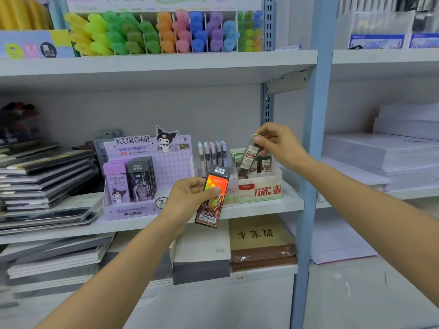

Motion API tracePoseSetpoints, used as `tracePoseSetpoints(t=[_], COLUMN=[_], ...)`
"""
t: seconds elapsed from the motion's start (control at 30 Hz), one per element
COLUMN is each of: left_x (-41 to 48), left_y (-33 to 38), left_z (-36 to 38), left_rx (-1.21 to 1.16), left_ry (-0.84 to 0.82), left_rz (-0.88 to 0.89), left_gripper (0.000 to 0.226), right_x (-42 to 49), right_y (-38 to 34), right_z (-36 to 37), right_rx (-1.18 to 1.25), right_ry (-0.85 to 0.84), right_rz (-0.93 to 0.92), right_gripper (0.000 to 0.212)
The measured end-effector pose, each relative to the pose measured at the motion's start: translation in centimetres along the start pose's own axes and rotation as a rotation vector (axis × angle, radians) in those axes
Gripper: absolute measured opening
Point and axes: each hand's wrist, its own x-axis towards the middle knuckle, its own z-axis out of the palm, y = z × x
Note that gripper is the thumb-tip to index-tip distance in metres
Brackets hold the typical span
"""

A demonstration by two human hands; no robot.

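Orange holographic plastic fronts the flat lead-refill case (215, 180), which sits tilted just below the middle of the frame, in front of the shelf (292, 205) edge. The left hand (187, 195) grips it at mid-height, with the thumb laid across the glossy face and the fingers curled behind. Right of centre, the right hand (282, 146) pinches the top of a slim clear lead tube (249, 160) between thumb and fingertips. The tube's lower end hangs into the white-and-red display box (260, 189), among other tubes like it. At centre left stands the purple Kuromi display (147, 176), holding similar flat cases.

Both packs look light and stiff, so neither should need much force. The shiny faces are probably slick, so the narrow edges of the flat case would give a surer hold than its front. The tube is held by its cap end, which might pull loose, and a grip on the body just below seems safer. The leads inside are likely brittle, so it is best not to drop either pack.
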Motion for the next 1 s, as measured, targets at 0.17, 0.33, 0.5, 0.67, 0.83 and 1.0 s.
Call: tracePoseSetpoints(t=[0.17, 0.33, 0.5, 0.67, 0.83, 1.0], left_x=[0.1, 0.1, 0.1, -0.1, -0.7, -1.9], left_y=[-0.1, -0.2, -0.2, -0.4, -0.4, -0.5], left_z=[-0.1, -0.2, -0.2, -0.2, -0.2, -2.0], left_rx=[-0.023, -0.032, -0.039, -0.049, -0.061, -0.058], left_ry=[0.004, -0.004, -0.01, 0.006, 0.027, 0.111], left_rz=[0.008, 0.027, 0.037, 0.056, 0.103, 0.124], left_gripper=[0.01, 0.01, 0.01, 0.01, 0.016, 0.016], right_x=[0.2, 0.5, 0.6, -1.0, -3.9, -4.2], right_y=[0.9, 1.3, 1.9, -0.2, -4.2, -6.6], right_z=[1.7, 3.0, 3.6, 3.7, 5.9, 8.1], right_rx=[-0.126, -0.162, -0.358, -0.182, 0.08, 0.03], right_ry=[-0.058, -0.014, -0.009, 0.056, -0.168, -0.367], right_rz=[-0.009, -0.027, -0.041, -0.125, -0.143, -0.091], right_gripper=[0.01, 0.009, 0.014, 0.02, 0.026, 0.02])
